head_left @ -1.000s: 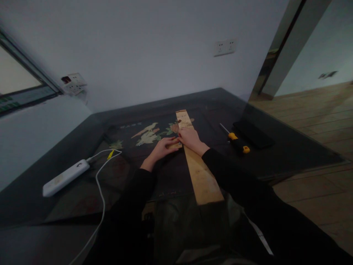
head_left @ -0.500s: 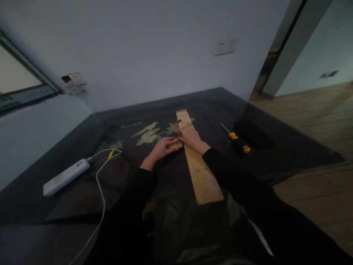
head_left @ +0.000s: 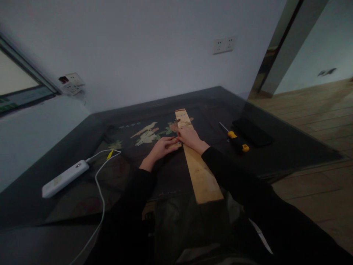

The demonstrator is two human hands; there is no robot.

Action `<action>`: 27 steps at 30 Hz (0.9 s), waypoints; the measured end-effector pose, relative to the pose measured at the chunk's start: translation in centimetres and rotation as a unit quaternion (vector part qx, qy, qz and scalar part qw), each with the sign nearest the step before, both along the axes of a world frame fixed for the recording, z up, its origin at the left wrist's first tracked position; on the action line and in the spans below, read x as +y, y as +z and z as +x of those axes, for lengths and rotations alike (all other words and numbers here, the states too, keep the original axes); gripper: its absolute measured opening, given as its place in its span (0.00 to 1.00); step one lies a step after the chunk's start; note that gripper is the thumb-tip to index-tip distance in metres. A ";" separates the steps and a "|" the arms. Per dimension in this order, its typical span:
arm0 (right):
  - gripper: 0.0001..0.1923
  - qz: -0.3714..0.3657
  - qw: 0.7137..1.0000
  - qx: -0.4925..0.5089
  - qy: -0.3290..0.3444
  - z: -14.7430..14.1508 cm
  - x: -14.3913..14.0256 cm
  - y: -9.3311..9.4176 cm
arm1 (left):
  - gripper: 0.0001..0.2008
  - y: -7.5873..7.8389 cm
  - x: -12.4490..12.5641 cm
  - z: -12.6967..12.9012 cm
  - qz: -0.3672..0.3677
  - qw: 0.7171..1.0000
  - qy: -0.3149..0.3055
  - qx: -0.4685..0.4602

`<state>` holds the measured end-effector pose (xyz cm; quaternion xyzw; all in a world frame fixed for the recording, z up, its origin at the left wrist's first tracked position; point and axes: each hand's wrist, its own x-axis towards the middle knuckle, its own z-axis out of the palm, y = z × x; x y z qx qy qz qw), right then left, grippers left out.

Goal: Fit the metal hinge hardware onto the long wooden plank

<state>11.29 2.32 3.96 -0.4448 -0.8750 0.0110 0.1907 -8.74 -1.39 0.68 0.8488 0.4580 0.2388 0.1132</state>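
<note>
A: Where do the hands sit?

B: Both are on the long wooden board [head_left: 197, 162] that lies along the dark desk [head_left: 289, 147], its near end jutting over the desk's edge toward the person. The right hand [head_left: 190, 138] lies on top of the board, palm down, fingers [head_left: 182, 133] stretched flat and pressing rather than clasping anything.

A: And the left?

B: The left hand [head_left: 161, 147] comes in from the side. Its fingers [head_left: 172, 140] are laid out flat too, the tips touching the board's left edge, right against the right hand's fingertips. Neither hand grips anything that I can make out. Something small may sit where the fingertips meet, but it is too dim to tell.

A: What is near the fingers?

B: Just beyond the left fingertips is the painted bird-and-flower inlay [head_left: 149, 133] in the desk top; the board runs on past both hands over part of it. To the right of the right hand, apart from it, lies a screwdriver [head_left: 234, 138] with a yellow and black handle, and just past that a flat black object [head_left: 252, 132].

A: Left of the left hand?

B: Well apart, a white power bank [head_left: 65, 178] with a white cable [head_left: 99, 184] looping off it toward the person.
</note>
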 end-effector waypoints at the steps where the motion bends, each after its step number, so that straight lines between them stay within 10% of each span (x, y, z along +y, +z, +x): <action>1: 0.09 0.006 1.000 -0.007 0.001 -0.1 0.0 -0.1 | 0.22 0.0 0.0 0.0 -0.002 1.000 -0.001 0.000; 27: 0.10 -0.001 0.999 0.004 0.049 -0.1 0.6 -0.8 | 0.23 0.1 -0.1 0.0 -0.004 1.000 -0.001 0.009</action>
